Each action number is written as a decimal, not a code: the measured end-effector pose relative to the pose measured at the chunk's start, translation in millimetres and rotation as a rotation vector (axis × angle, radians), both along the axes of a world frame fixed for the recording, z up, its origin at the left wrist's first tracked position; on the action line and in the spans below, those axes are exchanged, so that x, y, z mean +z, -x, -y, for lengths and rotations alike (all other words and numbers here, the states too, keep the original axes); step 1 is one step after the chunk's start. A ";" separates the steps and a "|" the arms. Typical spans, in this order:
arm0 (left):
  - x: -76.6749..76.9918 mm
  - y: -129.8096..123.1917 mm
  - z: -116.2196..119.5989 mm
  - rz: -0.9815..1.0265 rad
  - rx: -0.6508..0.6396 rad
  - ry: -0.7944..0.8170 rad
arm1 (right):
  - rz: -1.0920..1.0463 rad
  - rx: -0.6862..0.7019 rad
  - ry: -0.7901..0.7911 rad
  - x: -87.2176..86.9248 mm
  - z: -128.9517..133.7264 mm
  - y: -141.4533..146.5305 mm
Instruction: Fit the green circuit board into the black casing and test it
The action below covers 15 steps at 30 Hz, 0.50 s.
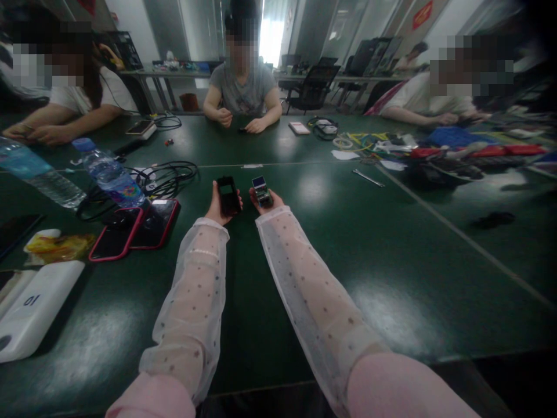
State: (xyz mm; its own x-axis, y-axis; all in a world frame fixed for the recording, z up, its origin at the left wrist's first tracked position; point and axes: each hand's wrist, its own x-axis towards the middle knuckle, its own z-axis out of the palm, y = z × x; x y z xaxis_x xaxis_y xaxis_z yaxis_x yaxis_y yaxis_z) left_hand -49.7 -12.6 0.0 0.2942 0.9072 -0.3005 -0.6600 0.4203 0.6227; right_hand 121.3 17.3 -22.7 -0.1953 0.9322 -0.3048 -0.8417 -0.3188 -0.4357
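My left hand (pixel 219 210) is wrapped around a black rectangular casing (pixel 229 197) with a window-like opening near its top. Close beside it, my right hand (pixel 274 201) grips a small circuit board with a screen (pixel 260 184); the screen sits at its upper end and bare electronic parts show below. Both hands are held over the dark green table (pixel 296 255), with a narrow gap between the two pieces. Sheer dotted sleeves cover both forearms. The fingers beneath each piece are mostly hidden.
To the left lie two red-edged phones (pixel 154 224), a water bottle (pixel 108 174), coiled black cables (pixel 174 174) and a white device (pixel 39 307). Tweezers-like metal tool (pixel 368 178) and piled wires (pixel 374 141) lie right. People sit across the table and at both sides.
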 end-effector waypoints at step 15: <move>-2.0 -4.8 2.4 0.050 0.174 0.070 | 0.044 -0.026 0.035 4.7 -2.5 1.1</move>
State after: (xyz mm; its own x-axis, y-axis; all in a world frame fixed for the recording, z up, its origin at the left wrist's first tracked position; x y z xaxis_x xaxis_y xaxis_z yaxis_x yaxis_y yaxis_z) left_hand -44.9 -15.0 -1.9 0.1507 0.9232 -0.3535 -0.7561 0.3380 0.5605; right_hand 120.1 19.8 -18.0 -0.1566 0.9254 -0.3450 -0.8304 -0.3125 -0.4613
